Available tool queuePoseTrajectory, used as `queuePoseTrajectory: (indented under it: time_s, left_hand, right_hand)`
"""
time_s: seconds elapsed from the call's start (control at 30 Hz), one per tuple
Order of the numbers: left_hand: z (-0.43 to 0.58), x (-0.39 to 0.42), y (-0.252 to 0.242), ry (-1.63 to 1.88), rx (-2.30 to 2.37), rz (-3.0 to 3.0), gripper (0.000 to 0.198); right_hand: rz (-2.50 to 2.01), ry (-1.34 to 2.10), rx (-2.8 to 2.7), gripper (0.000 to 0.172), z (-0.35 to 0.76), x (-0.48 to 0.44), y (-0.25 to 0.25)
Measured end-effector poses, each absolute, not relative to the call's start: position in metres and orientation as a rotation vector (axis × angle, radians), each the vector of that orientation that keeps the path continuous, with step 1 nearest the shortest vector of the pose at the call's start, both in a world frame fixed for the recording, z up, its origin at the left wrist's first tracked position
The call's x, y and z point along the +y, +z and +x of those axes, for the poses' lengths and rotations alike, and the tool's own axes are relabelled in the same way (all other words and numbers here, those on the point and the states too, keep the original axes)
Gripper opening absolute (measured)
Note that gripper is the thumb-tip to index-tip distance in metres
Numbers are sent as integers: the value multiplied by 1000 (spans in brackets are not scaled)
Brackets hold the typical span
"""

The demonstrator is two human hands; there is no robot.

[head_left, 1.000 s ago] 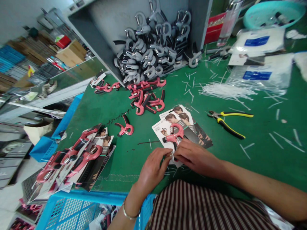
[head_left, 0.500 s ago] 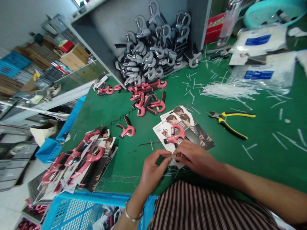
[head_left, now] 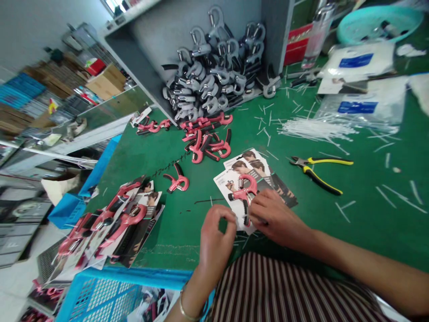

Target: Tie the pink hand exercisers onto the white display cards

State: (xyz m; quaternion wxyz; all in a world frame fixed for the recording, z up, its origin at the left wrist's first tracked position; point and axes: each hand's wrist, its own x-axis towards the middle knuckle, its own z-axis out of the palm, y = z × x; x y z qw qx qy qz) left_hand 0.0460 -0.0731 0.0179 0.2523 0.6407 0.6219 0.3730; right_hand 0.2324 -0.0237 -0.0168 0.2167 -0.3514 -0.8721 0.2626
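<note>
A pink hand gripper (head_left: 243,190) lies on a printed backing card (head_left: 229,182) atop a small stack of cards near the table's front edge. My right hand (head_left: 273,219) rests on the gripper's lower handle, fingers curled and pressing it to the card. My left hand (head_left: 214,232) is just left of the card, fingers pinched together; what they hold is too small to make out, perhaps a thin white tie.
Yellow-handled cutters (head_left: 318,170) lie right of the cards. White cable ties (head_left: 315,129) and cut ends are scattered behind. Loose pink grippers (head_left: 208,143), one single gripper (head_left: 177,179), a grey gripper pile (head_left: 214,76), finished carded grippers (head_left: 114,219) and a blue crate (head_left: 97,295) lie to the left.
My left hand drew back to the left, away from the right hand. My right hand shifted slightly up onto the gripper's handle.
</note>
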Motion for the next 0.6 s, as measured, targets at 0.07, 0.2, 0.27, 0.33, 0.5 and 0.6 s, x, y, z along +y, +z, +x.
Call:
queuePoseTrajectory:
  time_s: [0.07,0.2,0.27,0.33,0.5,0.6]
  left_hand:
    - [42,-74,18,1162,1669,1580,13]
    - [42,-82,0,979,1675,1633,20]
    - [47,-87,-13,887,1674,1749,26]
    - [53,-91,-24,867,1676,1865,24]
    - [62,-98,-31,839,1676,2019,20]
    - [65,-101,-33,879,1719,2026,28]
  right_hand:
    - [-993,760,-2370,13,236,-24,-18]
    - [-1005,816,-2305,8,235,-24,-20]
    - [-992,832,-2308,7,232,-23,-21]
    - [-975,835,-2317,7,231,-23,-21]
    - [-936,769,-2402,14,232,-26,-13]
    - [-927,717,-2443,14,232,-30,-7]
